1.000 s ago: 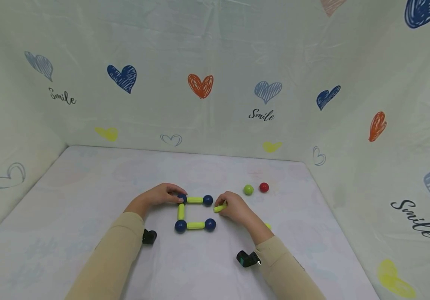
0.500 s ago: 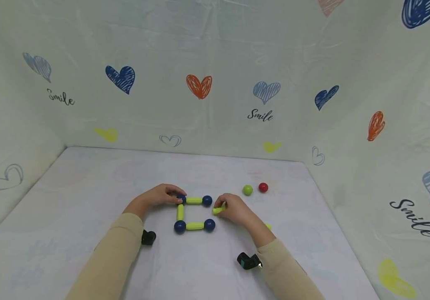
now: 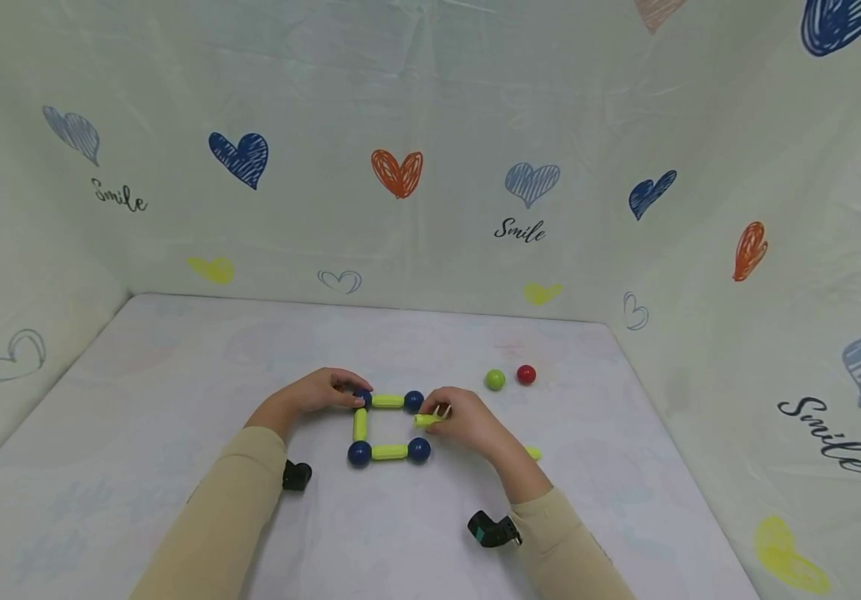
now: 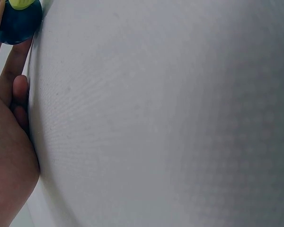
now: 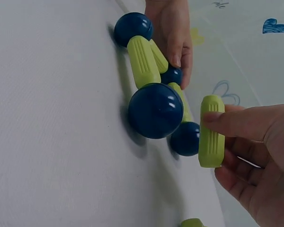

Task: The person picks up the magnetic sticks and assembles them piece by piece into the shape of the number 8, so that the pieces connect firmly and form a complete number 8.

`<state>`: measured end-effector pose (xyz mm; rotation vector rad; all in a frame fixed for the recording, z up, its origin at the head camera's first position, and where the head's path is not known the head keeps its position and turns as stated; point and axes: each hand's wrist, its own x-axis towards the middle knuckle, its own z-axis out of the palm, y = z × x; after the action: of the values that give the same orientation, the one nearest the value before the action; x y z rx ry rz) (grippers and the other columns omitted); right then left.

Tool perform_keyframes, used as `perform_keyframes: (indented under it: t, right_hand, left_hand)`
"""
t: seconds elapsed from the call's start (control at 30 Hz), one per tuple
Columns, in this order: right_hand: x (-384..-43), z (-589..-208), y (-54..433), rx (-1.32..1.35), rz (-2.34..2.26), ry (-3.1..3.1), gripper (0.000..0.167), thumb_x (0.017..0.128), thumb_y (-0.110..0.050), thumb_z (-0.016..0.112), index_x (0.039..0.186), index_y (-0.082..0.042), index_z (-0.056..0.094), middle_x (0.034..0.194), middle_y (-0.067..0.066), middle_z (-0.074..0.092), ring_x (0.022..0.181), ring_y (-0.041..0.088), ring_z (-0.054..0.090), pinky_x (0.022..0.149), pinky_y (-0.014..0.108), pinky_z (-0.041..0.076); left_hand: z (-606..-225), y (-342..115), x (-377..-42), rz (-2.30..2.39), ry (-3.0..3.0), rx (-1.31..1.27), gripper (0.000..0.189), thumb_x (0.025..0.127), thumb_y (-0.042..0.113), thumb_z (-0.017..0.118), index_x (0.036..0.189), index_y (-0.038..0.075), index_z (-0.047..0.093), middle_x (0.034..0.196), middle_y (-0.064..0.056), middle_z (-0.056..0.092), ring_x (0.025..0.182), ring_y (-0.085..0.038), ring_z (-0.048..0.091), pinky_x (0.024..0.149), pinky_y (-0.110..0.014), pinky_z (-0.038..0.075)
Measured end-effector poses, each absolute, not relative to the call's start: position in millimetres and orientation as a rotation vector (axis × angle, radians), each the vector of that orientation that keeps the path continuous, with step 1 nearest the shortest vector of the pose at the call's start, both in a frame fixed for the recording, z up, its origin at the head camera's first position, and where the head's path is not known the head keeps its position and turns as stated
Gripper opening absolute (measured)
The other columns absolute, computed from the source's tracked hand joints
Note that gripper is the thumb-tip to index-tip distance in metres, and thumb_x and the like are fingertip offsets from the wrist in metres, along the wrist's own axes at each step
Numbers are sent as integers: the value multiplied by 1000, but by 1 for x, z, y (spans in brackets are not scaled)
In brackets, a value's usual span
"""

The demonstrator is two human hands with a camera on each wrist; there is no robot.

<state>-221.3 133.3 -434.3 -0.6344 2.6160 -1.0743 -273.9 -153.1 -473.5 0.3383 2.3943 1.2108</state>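
Note:
Three lime-yellow ribbed rods and several blue balls form a three-sided frame on the table, its right side open. My left hand holds the far-left blue ball between thumb and fingers. A loose lime-yellow rod is pinched between the thumb and fingers of my right hand. The head view has this hand just right of the gap, between the far-right blue ball and the near-right blue ball. In the right wrist view the rod hangs beside the far-right ball, raised above the tabletop.
A green ball and a red ball lie to the right, farther back. Another lime-yellow rod shows partly behind my right forearm. Black wrist devices sit by both sleeves. A heart-printed sheet stands behind the white table.
My right hand has shifted slightly left with the rod, bringing it closer to the gap between the two right balls. My left hand stays on its ball.

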Motion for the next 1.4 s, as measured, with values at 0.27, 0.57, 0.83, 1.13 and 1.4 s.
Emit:
perform_keyframes:
  t: [0.27,0.57,0.83,1.13,1.4]
  right_hand:
    - [-219,-436,126,-594,-1203,2585,20,86,-4,74,103,-12,67,96,-3,63,88,15,56,78,30,50]
    - [-218,-441,121,-587,-1280,2595,23,87,-4,73,108,-10,66,98,-1,63,87,15,57,74,28,50]
    - [-219,-445,119,-510,-1331,2591,23,88,-4,70,110,-9,66,97,0,62,87,15,59,70,28,51]
    - [-222,-450,116,-381,-1378,2580,22,88,-7,72,108,-9,65,93,0,64,84,14,60,70,28,52]
    - [-220,-450,111,-269,-1416,2536,22,86,-6,73,106,-3,65,85,4,63,70,14,61,62,29,55]
  left_hand:
    - [-475,-154,-275,1215,2393,354,33,88,26,74,118,13,70,127,-7,61,127,-32,45,107,-55,29]
    - [-476,-154,-275,1207,2400,346,33,88,26,74,118,13,70,126,-6,61,126,-31,46,107,-55,30]
    - [-474,-152,-273,1204,2403,321,33,88,26,74,118,14,71,127,-6,61,127,-32,45,107,-55,29]
    - [-473,-153,-273,1206,2400,331,33,89,25,73,119,14,70,129,-8,60,127,-33,44,108,-55,29]
    - [-470,-152,-271,1206,2396,334,32,89,24,73,119,13,70,128,-8,60,128,-34,44,108,-56,28]
